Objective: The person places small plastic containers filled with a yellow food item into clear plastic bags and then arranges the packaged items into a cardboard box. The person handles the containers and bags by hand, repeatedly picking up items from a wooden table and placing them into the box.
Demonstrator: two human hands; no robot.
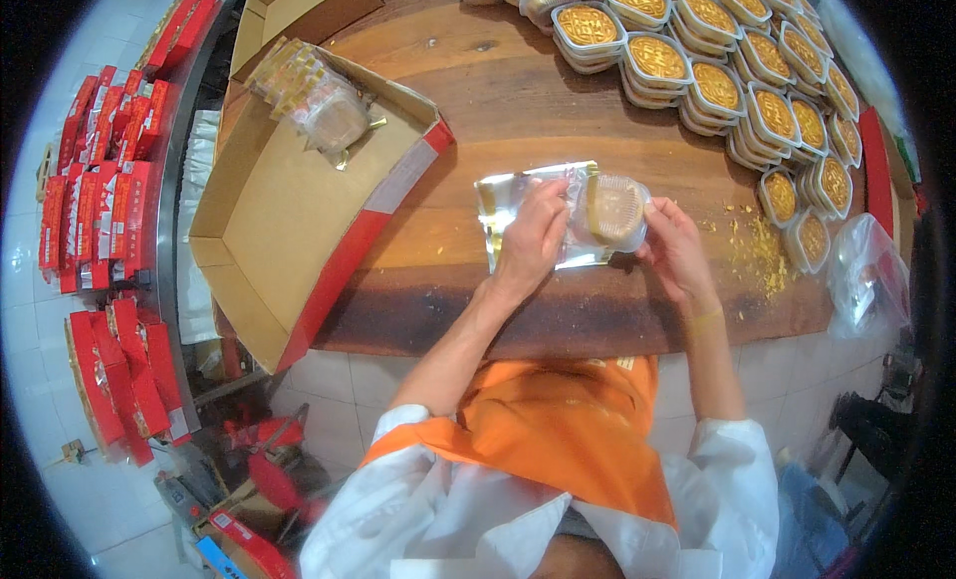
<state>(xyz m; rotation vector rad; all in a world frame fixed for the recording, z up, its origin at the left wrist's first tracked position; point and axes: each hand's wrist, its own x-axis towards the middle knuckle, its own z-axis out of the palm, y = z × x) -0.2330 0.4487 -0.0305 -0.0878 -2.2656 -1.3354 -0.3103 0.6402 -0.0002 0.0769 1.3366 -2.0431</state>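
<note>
My left hand (538, 231) pinches the gold and silver wrapper bag (500, 203) lying on the wooden table in front of me. A mooncake in a clear ribbed plastic tray (617, 216) sits at the bag's right side, partly inside its mouth. At the tray's right edge, my right hand (677, 245) grips it between thumb and fingers. Left of my hands stands an open cardboard box (261, 201) with a red outer wall. Several wrapped mooncakes (334, 119) are lined up in its far part.
Stacks of mooncakes in clear trays (717, 86) cover the far right of the table (448, 310). Yellow crumbs (762, 255) lie right of my right hand, near a clear plastic bag (868, 280). Another carton (299, 16) stands at the far left, with red boxes (100, 191) beyond the table.
</note>
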